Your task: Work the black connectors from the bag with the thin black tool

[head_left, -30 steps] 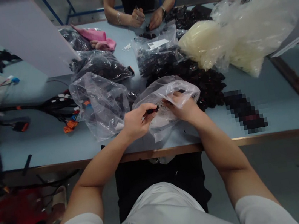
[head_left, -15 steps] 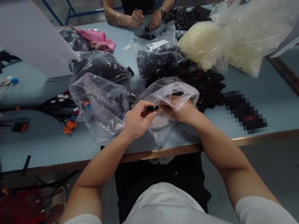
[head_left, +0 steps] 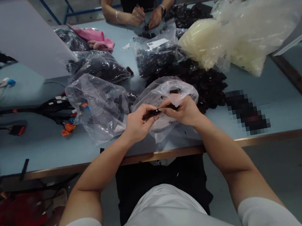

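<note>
My left hand (head_left: 137, 123) pinches a small black plastic connector (head_left: 154, 112) between thumb and fingers, above the table's near side. My right hand (head_left: 183, 110) is closed, its thumb and fingertips together at the connector's right end; anything small in that pinch is too hidden to name. Under and behind both hands lies an open clear plastic bag (head_left: 160, 126) with small pieces inside, part of it draped against my right fingers. A heap of black connectors (head_left: 212, 89) lies just beyond my right hand.
Bags of black parts (head_left: 99, 65) stand mid-table beside a crumpled clear bag (head_left: 99, 106). Wire harnesses (head_left: 42, 107) lie left; a bag of pale parts (head_left: 203, 44) is right. Across the table, a co-worker's hands (head_left: 146, 16) handle a small black part. The table edge (head_left: 158, 155) is near me.
My right fingertips have come out from the bag's folds to the connector's right end. The left hand keeps its pinch. The view has shifted slightly.
</note>
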